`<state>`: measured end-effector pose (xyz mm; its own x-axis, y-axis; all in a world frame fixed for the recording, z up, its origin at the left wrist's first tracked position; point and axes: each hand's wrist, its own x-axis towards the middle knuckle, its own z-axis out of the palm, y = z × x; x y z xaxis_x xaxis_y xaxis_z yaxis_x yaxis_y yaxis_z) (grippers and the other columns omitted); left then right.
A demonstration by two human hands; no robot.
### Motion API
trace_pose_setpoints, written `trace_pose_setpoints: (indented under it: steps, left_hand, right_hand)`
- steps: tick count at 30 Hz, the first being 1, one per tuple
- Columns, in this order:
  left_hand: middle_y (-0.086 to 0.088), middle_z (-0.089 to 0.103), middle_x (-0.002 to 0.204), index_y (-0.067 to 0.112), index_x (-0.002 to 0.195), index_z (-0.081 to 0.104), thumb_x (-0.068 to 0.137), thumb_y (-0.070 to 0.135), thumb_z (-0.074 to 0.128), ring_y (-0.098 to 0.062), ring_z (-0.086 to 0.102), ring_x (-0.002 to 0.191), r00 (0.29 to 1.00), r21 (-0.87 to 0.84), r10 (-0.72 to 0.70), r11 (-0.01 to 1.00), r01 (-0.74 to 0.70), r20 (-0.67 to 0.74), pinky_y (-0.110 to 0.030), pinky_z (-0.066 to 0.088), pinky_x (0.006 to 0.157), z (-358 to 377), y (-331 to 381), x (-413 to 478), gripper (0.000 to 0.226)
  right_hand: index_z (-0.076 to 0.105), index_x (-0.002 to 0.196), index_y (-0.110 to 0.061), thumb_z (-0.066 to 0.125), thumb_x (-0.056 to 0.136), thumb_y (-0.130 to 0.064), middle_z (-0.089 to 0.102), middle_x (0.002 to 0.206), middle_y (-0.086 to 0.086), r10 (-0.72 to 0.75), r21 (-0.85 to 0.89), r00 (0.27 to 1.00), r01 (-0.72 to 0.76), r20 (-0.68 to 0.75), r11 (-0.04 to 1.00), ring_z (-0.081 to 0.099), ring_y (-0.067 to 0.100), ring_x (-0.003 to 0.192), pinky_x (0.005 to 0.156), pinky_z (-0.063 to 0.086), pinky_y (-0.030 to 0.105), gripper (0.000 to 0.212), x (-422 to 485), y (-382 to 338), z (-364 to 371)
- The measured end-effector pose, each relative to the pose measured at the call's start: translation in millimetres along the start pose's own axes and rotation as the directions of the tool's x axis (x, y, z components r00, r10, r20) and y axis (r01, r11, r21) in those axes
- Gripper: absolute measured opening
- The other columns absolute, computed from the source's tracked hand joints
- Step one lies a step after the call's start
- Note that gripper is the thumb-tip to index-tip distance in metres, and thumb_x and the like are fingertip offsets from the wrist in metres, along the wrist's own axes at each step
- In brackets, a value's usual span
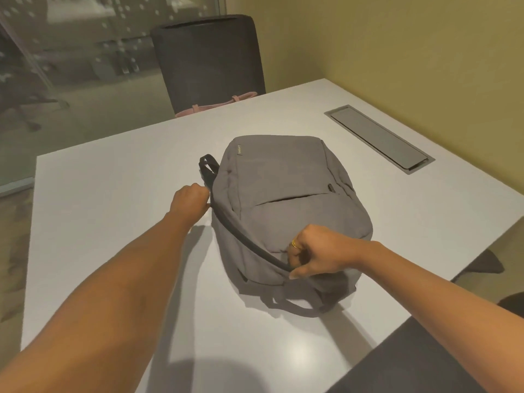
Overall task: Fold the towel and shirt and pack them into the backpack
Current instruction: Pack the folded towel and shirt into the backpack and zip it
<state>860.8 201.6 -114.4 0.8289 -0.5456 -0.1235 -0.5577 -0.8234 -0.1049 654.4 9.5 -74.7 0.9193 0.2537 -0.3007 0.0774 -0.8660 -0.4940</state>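
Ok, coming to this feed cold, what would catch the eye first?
A grey backpack lies flat in the middle of the white table, both hands on it. The left hand has a grip on its left edge; the right hand, wearing a gold ring, pinches the dark band at its near end. A black chair stands beyond, and a grey hatch is set in the tabletop at right.

You are facing a white table (113, 194). A black chair (207, 58) is standing at the table's far edge; a pink strap (226, 102) is showing there. A grey hatch (377, 137) is sitting flush near the table's right side.
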Motion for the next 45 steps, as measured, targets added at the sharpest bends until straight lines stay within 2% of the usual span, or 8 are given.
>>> trace_pose_setpoints:
  steps: [14,21,25,29,32,35,39,45]
  left_hand:
    - [-0.025,0.061,0.103,-0.007,0.102,0.059,0.089,0.001,0.047,-0.041,0.059,0.094,0.998,0.047,0.003,0.999,0.000,-0.068,-0.040,0.046,0.076,2,-12,79,0.019]
    - [-0.026,0.061,0.102,-0.009,0.102,0.057,0.088,-0.002,0.047,-0.041,0.060,0.094,0.995,0.024,-0.021,0.999,0.023,-0.095,-0.038,0.044,0.073,4,-13,94,0.019]
    - [-0.024,0.062,0.094,-0.006,0.094,0.062,0.088,0.001,0.048,-0.039,0.061,0.086,0.992,0.025,0.005,1.000,-0.001,-0.127,-0.035,0.041,0.069,9,-13,87,0.017]
    - [-0.022,0.064,0.086,-0.002,0.087,0.064,0.090,0.012,0.049,-0.038,0.060,0.077,0.976,-0.129,-0.023,0.992,-0.005,-0.214,-0.034,0.039,0.063,19,-13,73,0.021]
    - [-0.014,0.065,0.105,0.010,0.108,0.062,0.087,0.011,0.052,-0.036,0.059,0.095,0.961,-0.293,-0.025,0.954,-0.060,-0.276,-0.039,0.046,0.069,28,-8,51,0.023]
    - [-0.012,0.056,0.127,0.013,0.128,0.051,0.085,0.003,0.055,-0.035,0.052,0.112,0.948,-0.391,0.112,0.892,-0.228,-0.297,-0.046,0.050,0.082,43,0,20,0.044]
    - [-0.016,0.056,0.124,0.009,0.127,0.051,0.070,-0.010,0.066,-0.038,0.054,0.109,0.863,-0.264,0.316,0.861,-0.435,-0.394,-0.047,0.054,0.078,62,2,-15,0.062]
    - [-0.011,0.054,0.131,0.023,0.128,0.050,0.066,0.011,0.063,-0.031,0.050,0.120,0.806,-0.118,0.509,0.819,-0.562,-0.302,-0.046,0.046,0.091,63,5,-57,0.065]
  right_hand:
    - [0.066,0.071,-0.005,0.075,0.075,-0.017,0.059,0.067,-0.006,-0.018,0.164,0.982,-0.013,0.189,0.986,0.053,0.005,0.058,0.064,0.044,0.019,0.015,16,1,6]
    - [0.066,0.071,-0.003,0.076,0.074,-0.016,0.060,0.065,-0.003,-0.041,0.190,0.975,-0.001,0.219,0.982,0.053,0.002,0.055,0.058,0.039,0.009,0.017,27,0,5]
    - [0.068,0.076,0.000,0.076,0.075,-0.018,0.070,0.079,0.008,-0.048,0.172,0.967,0.004,0.250,0.985,0.055,0.008,0.062,0.067,0.046,0.021,0.019,29,-1,6]
    - [0.066,0.074,-0.004,0.076,0.075,-0.020,0.070,0.079,0.005,-0.023,0.154,0.970,-0.014,0.241,0.988,0.053,0.002,0.060,0.068,0.046,0.023,0.019,28,2,14]
    - [0.060,0.071,-0.015,0.075,0.075,-0.021,0.063,0.075,-0.003,-0.002,0.147,0.976,-0.031,0.219,0.989,0.051,0.001,0.061,0.068,0.044,0.022,0.016,27,2,20]
    - [0.062,0.073,-0.013,0.073,0.076,-0.022,0.061,0.074,-0.005,0.003,0.120,0.985,-0.024,0.174,0.993,0.051,0.005,0.064,0.067,0.044,0.024,0.015,27,3,25]
    - [0.062,0.076,-0.012,0.069,0.079,-0.025,0.058,0.072,-0.006,-0.001,0.043,0.998,-0.001,0.064,0.999,0.050,0.010,0.066,0.058,0.037,0.018,0.016,18,4,33]
    - [0.063,0.106,-0.014,0.062,0.083,-0.039,0.061,0.102,0.002,-0.054,-0.216,0.993,0.031,-0.102,0.976,0.054,0.020,0.093,0.065,0.035,0.027,0.034,-5,12,52]
